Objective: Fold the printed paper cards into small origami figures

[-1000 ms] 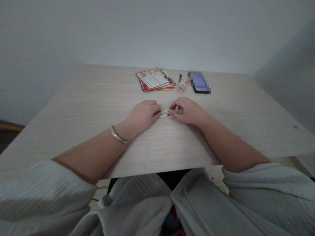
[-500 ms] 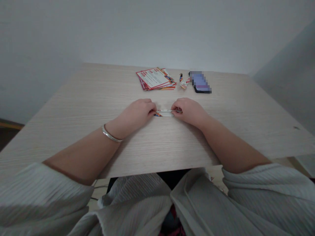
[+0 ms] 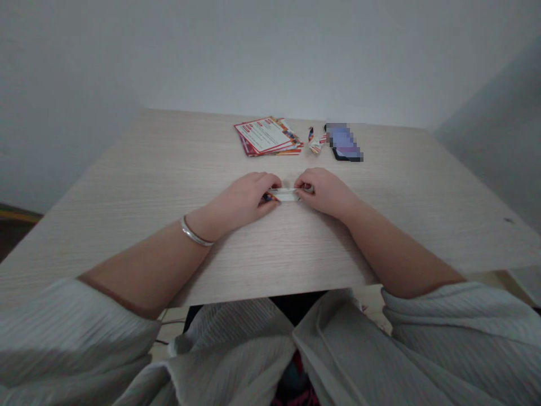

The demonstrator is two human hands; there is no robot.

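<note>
A narrow folded strip of paper [image 3: 288, 195], white with a patch of coloured print at its left end, lies flat on the table between my hands. My left hand [image 3: 249, 194] curls around that left end, forefinger along the far edge and thumb along the near edge. At the other end, my right hand [image 3: 323, 190] pinches the paper between thumb and bent fingers. Both palms face down, and the fingers hide parts of the paper's ends.
Behind my hands lies a fanned stack of printed leaflets [image 3: 266, 135]. To its right are a crumpled or folded piece of printed paper [image 3: 315, 145] and a phone [image 3: 344, 142] with a blurred screen. The pale wooden table [image 3: 147, 163] meets a wall at the back.
My left hand has slid right along the paper, and its thumb and forefinger have spread wider around the strip. My right hand has stayed almost in place.
</note>
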